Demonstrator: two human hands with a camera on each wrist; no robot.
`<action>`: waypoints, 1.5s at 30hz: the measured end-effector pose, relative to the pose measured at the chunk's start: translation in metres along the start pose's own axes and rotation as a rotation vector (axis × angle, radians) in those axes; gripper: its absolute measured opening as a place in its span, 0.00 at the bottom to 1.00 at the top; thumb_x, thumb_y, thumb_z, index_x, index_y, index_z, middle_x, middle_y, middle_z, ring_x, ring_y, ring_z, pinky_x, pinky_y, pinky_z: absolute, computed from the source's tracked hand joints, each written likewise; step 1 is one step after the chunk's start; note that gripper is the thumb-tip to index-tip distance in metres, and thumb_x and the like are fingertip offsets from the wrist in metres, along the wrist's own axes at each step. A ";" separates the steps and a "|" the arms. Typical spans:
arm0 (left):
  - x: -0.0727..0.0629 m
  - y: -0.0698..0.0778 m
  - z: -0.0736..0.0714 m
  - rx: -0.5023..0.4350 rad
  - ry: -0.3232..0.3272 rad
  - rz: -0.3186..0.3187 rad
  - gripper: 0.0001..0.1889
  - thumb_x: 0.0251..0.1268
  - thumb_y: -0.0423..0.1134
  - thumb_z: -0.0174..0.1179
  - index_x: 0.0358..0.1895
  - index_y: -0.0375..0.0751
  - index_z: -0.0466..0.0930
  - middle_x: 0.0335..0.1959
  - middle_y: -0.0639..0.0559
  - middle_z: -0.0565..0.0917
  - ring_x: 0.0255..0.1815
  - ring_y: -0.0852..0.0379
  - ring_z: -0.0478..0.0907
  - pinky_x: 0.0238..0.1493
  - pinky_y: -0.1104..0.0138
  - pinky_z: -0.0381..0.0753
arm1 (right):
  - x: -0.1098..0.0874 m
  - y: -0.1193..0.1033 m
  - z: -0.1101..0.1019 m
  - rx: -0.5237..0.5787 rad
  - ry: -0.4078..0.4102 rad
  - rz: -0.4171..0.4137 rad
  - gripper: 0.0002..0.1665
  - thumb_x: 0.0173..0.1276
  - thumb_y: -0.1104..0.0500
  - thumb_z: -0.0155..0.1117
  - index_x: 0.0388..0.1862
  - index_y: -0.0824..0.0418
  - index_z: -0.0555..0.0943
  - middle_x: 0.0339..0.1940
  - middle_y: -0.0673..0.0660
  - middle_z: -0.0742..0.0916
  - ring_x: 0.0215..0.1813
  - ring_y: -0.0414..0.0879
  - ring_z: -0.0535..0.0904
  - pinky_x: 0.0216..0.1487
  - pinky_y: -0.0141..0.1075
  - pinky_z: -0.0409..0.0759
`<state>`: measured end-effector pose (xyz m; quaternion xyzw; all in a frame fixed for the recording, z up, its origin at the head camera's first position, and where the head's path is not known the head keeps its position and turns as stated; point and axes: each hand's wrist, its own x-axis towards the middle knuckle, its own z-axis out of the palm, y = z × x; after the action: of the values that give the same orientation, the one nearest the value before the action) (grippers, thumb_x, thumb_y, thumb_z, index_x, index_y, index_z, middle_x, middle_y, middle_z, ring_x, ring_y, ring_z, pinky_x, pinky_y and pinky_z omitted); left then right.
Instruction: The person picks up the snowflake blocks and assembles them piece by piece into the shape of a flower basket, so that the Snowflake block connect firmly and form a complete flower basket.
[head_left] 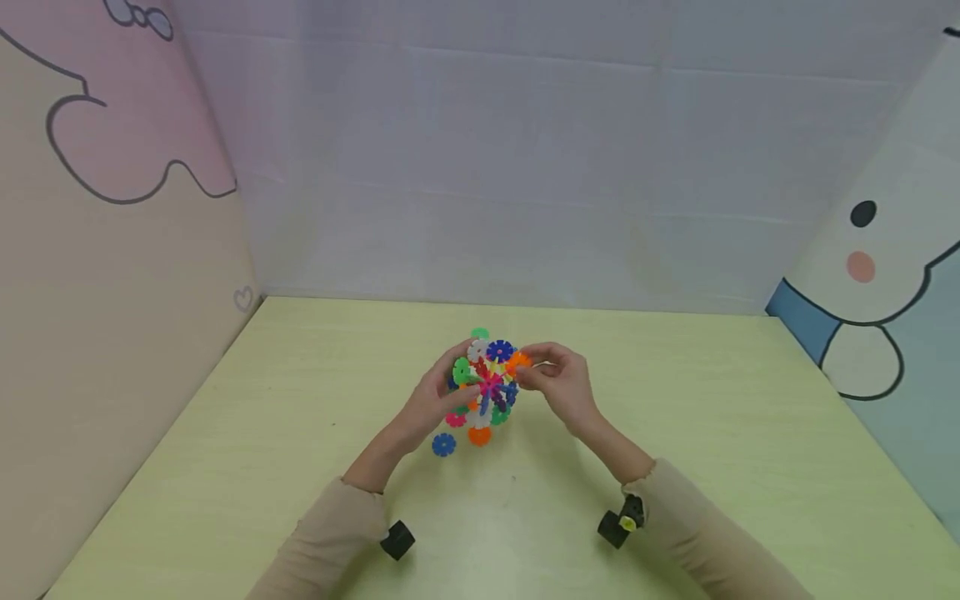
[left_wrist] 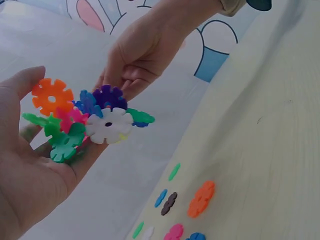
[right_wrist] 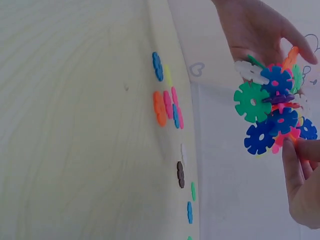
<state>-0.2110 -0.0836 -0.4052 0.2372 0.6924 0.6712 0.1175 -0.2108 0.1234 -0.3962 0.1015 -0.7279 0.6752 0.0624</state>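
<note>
A ball-like cluster of notched plastic snowflake discs (head_left: 491,385), in many colours, is held up above the table. My left hand (head_left: 431,396) grips it from the left, with the thumb on the near side. From the right, my right hand (head_left: 564,383) pinches an orange snowflake disc (head_left: 517,362) at the cluster's upper right edge. Whether that disc is slotted in, I cannot tell. In the left wrist view, white (left_wrist: 107,126), green and purple discs stick out between the left fingers. The right wrist view shows the cluster's blue disc (right_wrist: 259,137) near my right fingertips.
Loose discs lie flat on the pale table (head_left: 712,442) under and around the hands, among them a blue one (head_left: 444,444), an orange one (head_left: 480,436) and a dark brown one (right_wrist: 180,174). A pale cloth wall (head_left: 525,167) stands behind the table, with printed panels at both sides.
</note>
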 end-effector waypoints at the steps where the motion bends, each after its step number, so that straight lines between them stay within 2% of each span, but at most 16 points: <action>1: 0.000 0.000 -0.002 0.024 -0.004 -0.009 0.33 0.64 0.36 0.54 0.70 0.49 0.50 0.68 0.45 0.56 0.66 0.45 0.58 0.61 0.53 0.65 | 0.000 0.001 -0.001 -0.009 -0.025 -0.006 0.13 0.59 0.72 0.59 0.44 0.74 0.75 0.34 0.66 0.81 0.30 0.41 0.82 0.36 0.35 0.82; 5: -0.002 -0.001 -0.007 0.092 -0.002 0.000 0.35 0.59 0.36 0.60 0.69 0.49 0.54 0.69 0.47 0.56 0.69 0.47 0.52 0.63 0.52 0.62 | 0.002 0.007 -0.004 -0.042 -0.118 -0.054 0.14 0.59 0.71 0.60 0.45 0.74 0.75 0.37 0.66 0.82 0.32 0.46 0.83 0.36 0.35 0.82; 8: -0.004 -0.004 -0.009 0.071 0.010 0.001 0.36 0.56 0.34 0.62 0.69 0.49 0.56 0.68 0.47 0.57 0.68 0.47 0.54 0.60 0.56 0.67 | 0.008 0.012 -0.007 -0.091 -0.166 -0.093 0.15 0.59 0.69 0.61 0.46 0.72 0.75 0.36 0.65 0.81 0.33 0.47 0.83 0.35 0.35 0.82; 11: -0.007 -0.006 -0.013 0.035 0.027 0.002 0.37 0.55 0.32 0.62 0.69 0.46 0.55 0.69 0.45 0.57 0.67 0.44 0.55 0.53 0.62 0.74 | 0.020 0.017 -0.016 -0.166 -0.168 -0.115 0.15 0.61 0.65 0.61 0.47 0.70 0.76 0.35 0.64 0.81 0.34 0.50 0.82 0.34 0.35 0.82; 14: -0.010 -0.008 -0.018 0.012 0.039 -0.002 0.37 0.55 0.31 0.62 0.69 0.45 0.55 0.69 0.44 0.55 0.67 0.43 0.54 0.47 0.68 0.78 | 0.039 0.025 -0.029 -0.266 -0.139 -0.118 0.15 0.62 0.62 0.60 0.47 0.69 0.76 0.35 0.64 0.81 0.35 0.56 0.81 0.33 0.39 0.82; 17: -0.012 -0.008 -0.023 0.002 0.043 -0.001 0.38 0.55 0.31 0.62 0.69 0.46 0.55 0.69 0.44 0.54 0.68 0.43 0.53 0.46 0.69 0.78 | 0.059 0.036 -0.044 -0.398 -0.125 -0.089 0.16 0.62 0.63 0.60 0.47 0.70 0.76 0.37 0.64 0.81 0.37 0.59 0.79 0.33 0.43 0.82; 20: -0.013 -0.008 -0.027 -0.005 0.043 -0.002 0.38 0.55 0.32 0.62 0.69 0.46 0.55 0.70 0.44 0.54 0.69 0.44 0.52 0.47 0.69 0.77 | 0.073 0.047 -0.053 -0.500 -0.159 -0.014 0.17 0.61 0.65 0.61 0.48 0.72 0.75 0.40 0.66 0.81 0.40 0.57 0.79 0.35 0.42 0.81; 23: -0.014 -0.008 -0.030 -0.017 0.046 -0.004 0.38 0.54 0.32 0.62 0.69 0.47 0.55 0.70 0.45 0.54 0.68 0.44 0.52 0.49 0.69 0.76 | 0.083 0.059 -0.056 -0.589 -0.199 0.040 0.18 0.59 0.65 0.62 0.48 0.73 0.76 0.44 0.68 0.80 0.42 0.57 0.78 0.38 0.41 0.80; 27: -0.015 -0.008 -0.031 -0.020 0.047 -0.013 0.38 0.55 0.32 0.63 0.68 0.48 0.56 0.70 0.46 0.54 0.69 0.45 0.52 0.49 0.70 0.76 | 0.089 0.071 -0.057 -0.682 -0.229 0.098 0.20 0.58 0.65 0.63 0.48 0.72 0.76 0.46 0.68 0.79 0.46 0.59 0.76 0.44 0.44 0.77; 30: -0.016 -0.008 -0.031 -0.021 0.041 -0.015 0.38 0.55 0.32 0.63 0.69 0.46 0.55 0.70 0.45 0.53 0.69 0.44 0.50 0.48 0.70 0.77 | 0.090 0.074 -0.058 -0.719 -0.257 0.166 0.21 0.58 0.64 0.64 0.50 0.72 0.76 0.47 0.67 0.79 0.48 0.58 0.74 0.47 0.45 0.76; 34: -0.016 -0.006 -0.029 -0.029 0.034 -0.008 0.38 0.55 0.32 0.63 0.69 0.44 0.54 0.70 0.45 0.53 0.70 0.44 0.48 0.45 0.70 0.78 | 0.091 0.075 -0.059 -0.740 -0.289 0.204 0.20 0.57 0.63 0.64 0.48 0.71 0.77 0.44 0.65 0.79 0.47 0.55 0.73 0.46 0.43 0.74; 41: -0.013 -0.005 -0.026 -0.054 0.030 0.000 0.38 0.55 0.32 0.62 0.69 0.44 0.54 0.70 0.44 0.53 0.69 0.44 0.51 0.46 0.68 0.78 | 0.089 0.071 -0.063 -0.727 -0.286 0.189 0.16 0.52 0.67 0.67 0.41 0.70 0.77 0.38 0.63 0.80 0.42 0.54 0.74 0.41 0.40 0.75; 45: -0.011 -0.006 -0.024 -0.084 0.040 -0.001 0.38 0.56 0.31 0.61 0.69 0.44 0.53 0.70 0.45 0.53 0.69 0.44 0.52 0.50 0.66 0.76 | 0.082 0.065 -0.066 -0.721 -0.286 0.112 0.12 0.52 0.69 0.66 0.37 0.69 0.77 0.34 0.63 0.81 0.38 0.53 0.76 0.34 0.37 0.76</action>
<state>-0.2139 -0.1099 -0.4109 0.2182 0.6661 0.7041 0.1140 -0.3089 0.1879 -0.4358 0.1263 -0.9242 0.3575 -0.0451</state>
